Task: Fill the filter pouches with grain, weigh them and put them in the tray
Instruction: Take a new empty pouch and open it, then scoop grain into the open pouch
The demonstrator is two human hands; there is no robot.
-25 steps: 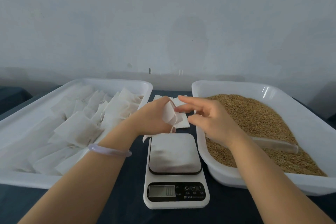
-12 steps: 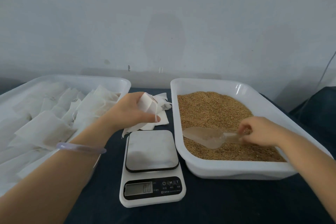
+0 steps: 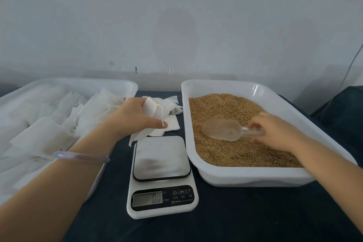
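Our right hand has left the pouch and now grips the scoop in the grain. Our left hand holds the empty pouch just behind the scale, so filling likely comes next.

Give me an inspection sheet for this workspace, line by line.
Surface: table under dark cloth.
Job's things: left tray holds white pouches; loose pouches lie behind the scale, which sits between the trays; right tray holds grain with a clear scoop in it.
Clutter: nothing seen.
Grippers: left hand holds one pouch above the loose ones; right hand grips the scoop's handle.
Cables: one thin cable against the wall, far right.
Surroundings: pale wall; dark draped shape at right.
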